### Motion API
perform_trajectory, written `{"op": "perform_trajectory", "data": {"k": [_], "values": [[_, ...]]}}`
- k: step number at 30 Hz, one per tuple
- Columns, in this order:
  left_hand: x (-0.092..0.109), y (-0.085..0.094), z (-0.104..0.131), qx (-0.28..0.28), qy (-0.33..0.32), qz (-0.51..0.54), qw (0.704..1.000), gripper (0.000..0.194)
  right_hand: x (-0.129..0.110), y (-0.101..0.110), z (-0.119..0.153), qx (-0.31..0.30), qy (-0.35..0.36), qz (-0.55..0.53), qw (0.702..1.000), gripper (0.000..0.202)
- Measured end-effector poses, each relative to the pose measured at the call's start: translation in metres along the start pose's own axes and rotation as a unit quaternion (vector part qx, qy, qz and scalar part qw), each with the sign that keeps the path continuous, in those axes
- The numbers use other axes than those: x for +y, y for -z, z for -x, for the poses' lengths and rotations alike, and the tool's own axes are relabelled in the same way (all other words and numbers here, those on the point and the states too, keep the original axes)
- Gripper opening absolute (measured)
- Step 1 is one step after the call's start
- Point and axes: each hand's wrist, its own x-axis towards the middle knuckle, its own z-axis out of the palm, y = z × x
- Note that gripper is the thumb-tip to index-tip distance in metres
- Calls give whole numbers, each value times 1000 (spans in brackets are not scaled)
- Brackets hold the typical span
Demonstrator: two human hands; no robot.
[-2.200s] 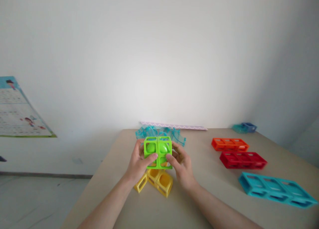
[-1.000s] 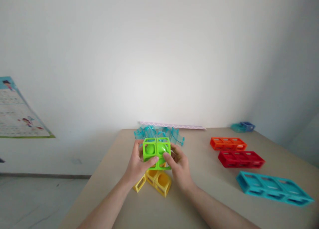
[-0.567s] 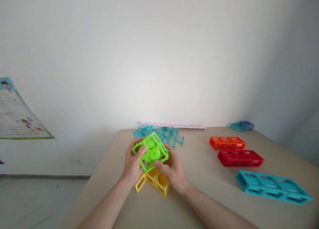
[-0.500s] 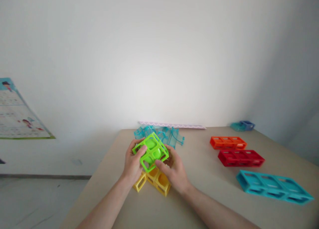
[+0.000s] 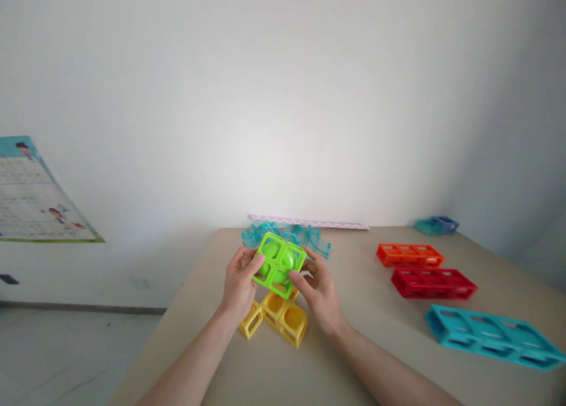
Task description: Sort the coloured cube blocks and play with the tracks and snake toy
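Note:
Between my two hands a bright green plastic block frame, with square openings in a two-by-two pattern, is held up over the table. My left hand grips its left edge, thumb on the near face. At the right corner, my right hand pinches it with the thumb in front and fingers behind. Below the green block lies a yellow block frame with an angled outline, partly hidden by the green one. Translucent teal track pieces lie just behind, some of them covered by the green block.
To the right lie an orange block frame, a red one and a blue one on the table. A small dark blue container stands in the far right corner. A pale patterned strip runs along the wall.
The green block has been turned in my hands, so its face sits squarer to me and it leans less. My right hand's fingers have shifted along its edge. The view has moved slightly.

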Motion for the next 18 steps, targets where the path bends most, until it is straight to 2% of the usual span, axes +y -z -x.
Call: {"op": "perform_trajectory", "data": {"k": [2,4,7,9,12,18], "values": [[1,-1,1,0,-8,-13,1000,26,-4,-1,0,-7,-8,-13,1000,60],[3,-2,3,-18,3,-29,999,38,-7,-2,0,-13,-17,-39,999,59],[7,-4,6,-66,41,-51,996,64,-9,-1,-3,1,-20,-63,998,57],[9,-6,8,-105,62,-63,991,73,-7,1,-6,19,-16,-55,998,56],[8,-8,10,-136,68,-91,984,72,-5,4,-8,32,-8,-37,999,54],[6,-2,8,-130,24,-149,980,55,-5,1,-5,28,6,-30,999,50]]}}
